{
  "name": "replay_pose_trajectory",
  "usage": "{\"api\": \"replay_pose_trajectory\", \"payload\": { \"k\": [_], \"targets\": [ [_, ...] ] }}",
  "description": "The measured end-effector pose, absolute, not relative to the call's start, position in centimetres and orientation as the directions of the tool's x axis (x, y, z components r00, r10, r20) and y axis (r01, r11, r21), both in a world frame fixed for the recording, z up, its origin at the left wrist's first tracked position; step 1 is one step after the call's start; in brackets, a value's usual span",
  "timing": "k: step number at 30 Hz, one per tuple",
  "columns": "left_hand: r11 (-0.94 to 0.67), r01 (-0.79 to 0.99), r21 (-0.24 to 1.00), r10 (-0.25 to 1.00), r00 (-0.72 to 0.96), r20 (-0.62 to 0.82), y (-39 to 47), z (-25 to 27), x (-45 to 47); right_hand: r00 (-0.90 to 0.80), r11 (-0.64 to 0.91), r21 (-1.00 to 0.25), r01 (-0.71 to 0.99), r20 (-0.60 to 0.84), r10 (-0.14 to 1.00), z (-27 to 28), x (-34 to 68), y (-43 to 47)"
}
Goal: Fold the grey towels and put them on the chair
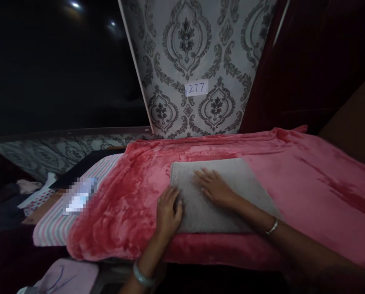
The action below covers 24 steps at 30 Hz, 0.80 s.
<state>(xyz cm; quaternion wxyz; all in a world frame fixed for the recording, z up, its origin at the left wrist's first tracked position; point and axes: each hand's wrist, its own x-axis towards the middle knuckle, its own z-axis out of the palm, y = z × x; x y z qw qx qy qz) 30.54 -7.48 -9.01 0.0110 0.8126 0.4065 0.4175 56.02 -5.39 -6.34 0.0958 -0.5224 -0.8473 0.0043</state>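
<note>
A grey rectangular piece of cloth [219, 218] lies flat on a red plush blanket [108, 232]. My right hand [216, 188] rests palm down on the upper middle of the cloth, fingers stretched out toward its left side and slightly blurred. At the cloth's left edge is my left hand [169, 210], its fingers bent a little and the thumb apart, lying on the edge. Nothing shows in either hand.
Left of the blanket a striped cloth [52, 226] sticks out, with a blurred-out lit object [79, 198] on it. A large dark screen [62, 69] stands behind. Patterned wallpaper [228, 41] bears a paper marked 277 [196, 87]. A pink stool-like surface [73, 275] sits lower left.
</note>
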Motion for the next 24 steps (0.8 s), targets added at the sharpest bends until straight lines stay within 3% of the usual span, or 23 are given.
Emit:
{"api": "replay_pose_trajectory", "payload": {
  "k": [5,10,19,24],
  "targets": [
    [-0.838,0.526,0.143,0.500,0.636,0.588,-11.6,-7.7,30.8,-0.679,0.685,-0.175,0.708,0.099,0.727,-6.3,51.4,-3.2],
    [-0.786,0.615,-0.061,0.491,0.680,0.545,-12.9,-10.0,31.1,-0.680,0.678,-0.186,0.711,0.063,0.730,-6.1,50.8,1.9],
    [-0.800,0.596,-0.069,0.452,0.675,0.583,-12.9,-10.4,30.8,-0.556,0.542,-0.241,0.805,0.009,0.831,-6.2,50.3,7.1],
    [-0.822,0.568,-0.047,0.417,0.655,0.630,-12.8,-10.5,30.8,-0.445,0.431,-0.190,0.882,-0.037,0.895,-4.9,49.5,6.5]
  ]
}}
